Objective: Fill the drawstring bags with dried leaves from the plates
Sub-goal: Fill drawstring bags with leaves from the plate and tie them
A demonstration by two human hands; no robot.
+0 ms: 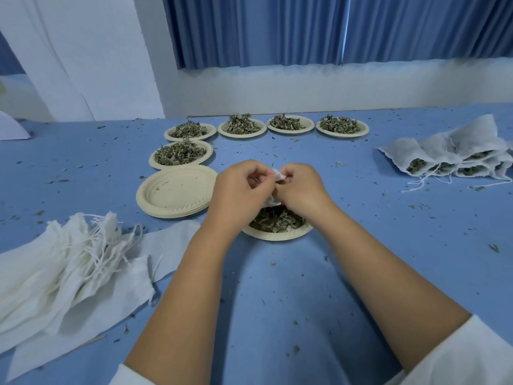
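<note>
Both hands meet over a paper plate of dried leaves (pixel 277 221) at the table's middle. My left hand (pixel 236 193) and my right hand (pixel 301 188) each pinch a white drawstring bag (pixel 278 175) held between them; most of the bag is hidden by the fingers. A heap of flat white bags with strings (pixel 63 262) lies at the near left. Filled bags (pixel 455 158) are piled at the far right. Several more plates heaped with leaves stand behind, such as the plate at the left (pixel 180 154) and the back row (pixel 242 126).
A stack of bare paper plates (pixel 176 191) sits left of my hands. Leaf crumbs are scattered over the blue tabletop (pixel 388 245). A white wall ledge and blue curtains (pixel 277 31) run behind the table.
</note>
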